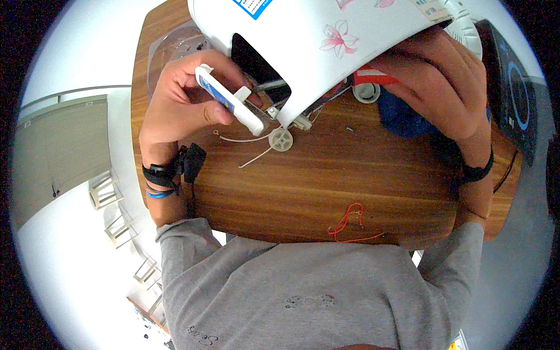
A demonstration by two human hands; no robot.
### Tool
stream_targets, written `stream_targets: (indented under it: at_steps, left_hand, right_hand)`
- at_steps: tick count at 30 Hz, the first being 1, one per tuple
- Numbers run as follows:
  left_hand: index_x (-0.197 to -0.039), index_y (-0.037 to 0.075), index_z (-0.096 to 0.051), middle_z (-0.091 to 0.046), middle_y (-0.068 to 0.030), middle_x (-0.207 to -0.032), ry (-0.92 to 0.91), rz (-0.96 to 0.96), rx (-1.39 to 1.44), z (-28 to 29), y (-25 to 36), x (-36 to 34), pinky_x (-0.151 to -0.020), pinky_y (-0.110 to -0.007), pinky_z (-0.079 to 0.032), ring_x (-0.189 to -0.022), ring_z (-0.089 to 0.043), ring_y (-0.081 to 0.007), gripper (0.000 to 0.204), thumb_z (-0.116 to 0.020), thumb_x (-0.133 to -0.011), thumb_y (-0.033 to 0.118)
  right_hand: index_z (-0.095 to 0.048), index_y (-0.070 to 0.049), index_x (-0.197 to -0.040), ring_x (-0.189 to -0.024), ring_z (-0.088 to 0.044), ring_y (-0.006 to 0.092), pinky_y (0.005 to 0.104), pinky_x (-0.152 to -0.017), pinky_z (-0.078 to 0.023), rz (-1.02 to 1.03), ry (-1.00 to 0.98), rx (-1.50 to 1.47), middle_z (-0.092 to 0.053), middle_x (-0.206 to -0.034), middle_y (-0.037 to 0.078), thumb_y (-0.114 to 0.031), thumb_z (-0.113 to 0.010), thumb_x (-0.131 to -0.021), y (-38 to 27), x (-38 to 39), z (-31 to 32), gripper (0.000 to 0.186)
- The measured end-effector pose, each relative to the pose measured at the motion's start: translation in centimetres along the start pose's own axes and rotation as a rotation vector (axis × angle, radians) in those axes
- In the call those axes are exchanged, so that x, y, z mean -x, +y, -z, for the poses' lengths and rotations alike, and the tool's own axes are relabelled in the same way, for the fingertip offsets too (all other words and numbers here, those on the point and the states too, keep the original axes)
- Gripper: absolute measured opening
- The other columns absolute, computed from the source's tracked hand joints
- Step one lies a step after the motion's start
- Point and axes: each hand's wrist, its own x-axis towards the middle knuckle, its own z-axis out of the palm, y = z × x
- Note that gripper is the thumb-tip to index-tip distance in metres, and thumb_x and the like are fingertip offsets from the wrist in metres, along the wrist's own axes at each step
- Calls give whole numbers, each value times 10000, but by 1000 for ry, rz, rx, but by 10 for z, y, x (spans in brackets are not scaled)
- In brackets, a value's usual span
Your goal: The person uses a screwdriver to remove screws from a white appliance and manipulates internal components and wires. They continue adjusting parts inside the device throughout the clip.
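My left hand (175, 105) is closed on a small white plastic panel (230, 102) with a blue label, held tilted beside the opening of a large white housing (303, 46) with pink flowers. My right hand (437, 93) reaches to the housing's lower right edge; its fingertips are hidden under it. Near my left hand, a white disc (281, 139) with thin pale wires sits below some metal parts (300, 121). A white cylindrical part (366, 90) and blue cloth (396, 116) lie by my right hand.
The wooden table (303, 181) holds a red wire (353, 224) at its near edge and a clear plastic tray (169, 41) at back left. A dark panel with a blue ring (513, 93) stands at right. White chairs (119, 230) are beyond the left edge.
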Motion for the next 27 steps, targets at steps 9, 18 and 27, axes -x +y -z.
stream_targets:
  at_steps: [9, 18, 27]
  left_hand:
    - [-968, 32, -650, -718, -63, -954, 54, -27, -59, 3, -4, 4, -764, -243, -527, -864, -675, -129, 382, -896, -726, 197]
    - [-1021, 22, -647, -715, -54, -945, 62, 5, -160, 7, -4, 5, -811, -288, -554, -917, -708, -189, 387, -879, -734, 139]
    - [-1070, -2, -641, -723, -105, -983, 30, -27, -30, 5, -5, 2, -845, -312, -561, -938, -717, -209, 409, -861, -744, 109]
  right_hand:
    - [-729, -66, -1006, -828, -696, 286, 371, -710, -570, 130, -68, 61, -724, -919, 103, -183, -874, -630, 6, -7, 6, 419]
    - [-704, -47, -1016, -797, -705, 287, 371, -694, -585, 132, 5, 6, -733, -895, 118, -173, -879, -663, 5, -5, 3, 414]
    - [-715, -45, -988, -786, -715, 276, 355, -694, -594, 116, -35, 56, -748, -909, 106, -173, -896, -642, 3, -6, 9, 410]
